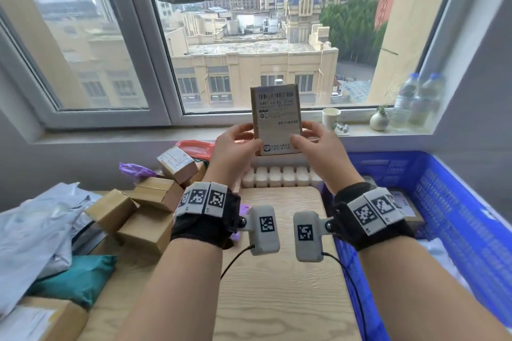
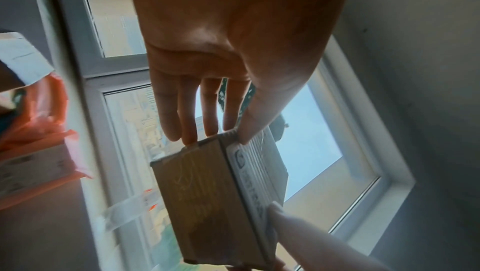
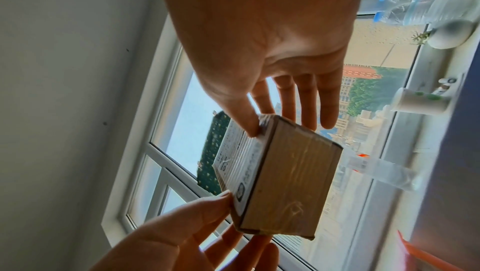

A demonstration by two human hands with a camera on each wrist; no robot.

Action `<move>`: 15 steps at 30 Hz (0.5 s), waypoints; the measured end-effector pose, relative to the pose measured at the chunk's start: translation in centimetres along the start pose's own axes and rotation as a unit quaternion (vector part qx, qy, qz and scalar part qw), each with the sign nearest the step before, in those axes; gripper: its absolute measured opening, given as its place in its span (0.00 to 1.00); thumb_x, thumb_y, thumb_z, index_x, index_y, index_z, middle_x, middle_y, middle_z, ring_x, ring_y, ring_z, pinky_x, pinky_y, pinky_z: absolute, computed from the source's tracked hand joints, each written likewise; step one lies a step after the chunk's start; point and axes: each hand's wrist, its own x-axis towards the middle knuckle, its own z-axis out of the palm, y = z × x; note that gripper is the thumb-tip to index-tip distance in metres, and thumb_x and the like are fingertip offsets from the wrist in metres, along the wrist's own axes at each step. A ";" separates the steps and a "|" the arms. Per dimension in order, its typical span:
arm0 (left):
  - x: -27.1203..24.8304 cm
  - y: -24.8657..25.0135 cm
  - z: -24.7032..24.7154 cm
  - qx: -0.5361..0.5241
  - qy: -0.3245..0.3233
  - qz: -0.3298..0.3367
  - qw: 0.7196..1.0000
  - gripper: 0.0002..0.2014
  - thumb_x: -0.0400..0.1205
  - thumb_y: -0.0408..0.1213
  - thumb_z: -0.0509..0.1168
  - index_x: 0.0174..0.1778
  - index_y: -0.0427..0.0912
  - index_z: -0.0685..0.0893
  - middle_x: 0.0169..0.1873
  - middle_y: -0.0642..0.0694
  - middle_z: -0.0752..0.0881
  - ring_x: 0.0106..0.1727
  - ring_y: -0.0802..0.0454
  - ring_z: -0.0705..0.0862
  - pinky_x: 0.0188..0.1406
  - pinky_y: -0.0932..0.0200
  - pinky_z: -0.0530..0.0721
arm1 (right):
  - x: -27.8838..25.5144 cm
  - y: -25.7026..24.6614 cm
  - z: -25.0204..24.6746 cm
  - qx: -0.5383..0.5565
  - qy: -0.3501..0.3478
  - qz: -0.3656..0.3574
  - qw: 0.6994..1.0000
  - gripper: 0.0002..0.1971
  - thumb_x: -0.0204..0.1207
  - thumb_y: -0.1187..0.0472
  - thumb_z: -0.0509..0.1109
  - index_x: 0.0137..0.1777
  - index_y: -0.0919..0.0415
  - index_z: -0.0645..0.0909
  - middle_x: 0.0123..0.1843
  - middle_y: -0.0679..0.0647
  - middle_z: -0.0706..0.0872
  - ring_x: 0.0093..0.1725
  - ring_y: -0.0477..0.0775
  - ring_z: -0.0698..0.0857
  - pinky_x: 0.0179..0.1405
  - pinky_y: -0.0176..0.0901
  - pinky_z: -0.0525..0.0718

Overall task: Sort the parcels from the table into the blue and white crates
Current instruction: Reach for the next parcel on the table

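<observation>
A small cardboard parcel [image 1: 275,119] with a white shipping label is held upright in front of the window, label facing me. My left hand [image 1: 238,144] pinches its lower left edge between thumb and fingers. My right hand [image 1: 315,144] pinches its lower right edge the same way. The left wrist view shows the parcel [image 2: 207,199] with the left thumb on the label side and fingers behind. In the right wrist view the parcel [image 3: 283,175] sits between both thumbs. The blue crate [image 1: 448,202] stands at the right of the table. No white crate shows.
Several cardboard boxes [image 1: 155,194] and plastic mailers [image 1: 36,230] are piled on the left of the wooden table [image 1: 277,285]. A teal mailer [image 1: 77,277] lies near the front left. A paper cup [image 1: 331,117], a small vase and water bottles [image 1: 421,102] stand on the sill.
</observation>
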 end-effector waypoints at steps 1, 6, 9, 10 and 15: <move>-0.4 0.4 -0.6 0.000 0.003 0.016 1.000 0.17 0.80 0.31 0.70 0.64 0.47 0.83 0.50 0.53 0.88 0.52 0.59 0.87 0.46 0.64 0.87 | -0.4 -0.7 0.1 0.009 0.006 -0.006 1.000 0.19 0.80 0.57 0.70 0.70 0.55 0.79 0.58 0.49 0.87 0.55 0.48 0.87 0.56 0.45 0.87; -2.6 1.5 -3.8 -0.039 0.017 0.049 0.998 0.14 0.76 0.34 0.74 0.56 0.52 0.86 0.54 0.52 0.90 0.56 0.51 0.89 0.61 0.44 0.87 | -3.1 -3.9 1.1 0.071 0.016 -0.039 0.997 0.16 0.81 0.61 0.71 0.68 0.60 0.80 0.60 0.50 0.88 0.58 0.46 0.88 0.56 0.42 0.88; -3.8 1.8 -5.3 -0.051 0.019 0.068 0.996 0.15 0.78 0.30 0.73 0.57 0.50 0.86 0.53 0.54 0.91 0.53 0.55 0.90 0.58 0.49 0.88 | -4.7 -5.2 1.3 0.089 0.012 -0.061 0.994 0.16 0.81 0.63 0.71 0.67 0.61 0.80 0.60 0.49 0.88 0.57 0.45 0.88 0.52 0.36 0.88; -4.2 2.0 -5.8 -0.058 0.017 0.075 0.995 0.16 0.78 0.29 0.73 0.58 0.49 0.86 0.52 0.55 0.91 0.52 0.56 0.90 0.56 0.52 0.88 | -5.0 -5.5 1.3 0.093 0.012 -0.066 0.993 0.16 0.80 0.64 0.72 0.67 0.61 0.79 0.60 0.50 0.88 0.58 0.46 0.88 0.53 0.37 0.88; -6.2 2.7 -7.3 -0.081 -0.007 0.092 0.992 0.23 0.76 0.25 0.74 0.67 0.45 0.83 0.56 0.52 0.90 0.55 0.56 0.90 0.50 0.62 0.87 | -6.3 -6.8 1.2 0.083 -0.007 -0.091 0.992 0.26 0.78 0.70 0.71 0.75 0.53 0.76 0.62 0.49 0.87 0.61 0.45 0.87 0.56 0.43 0.89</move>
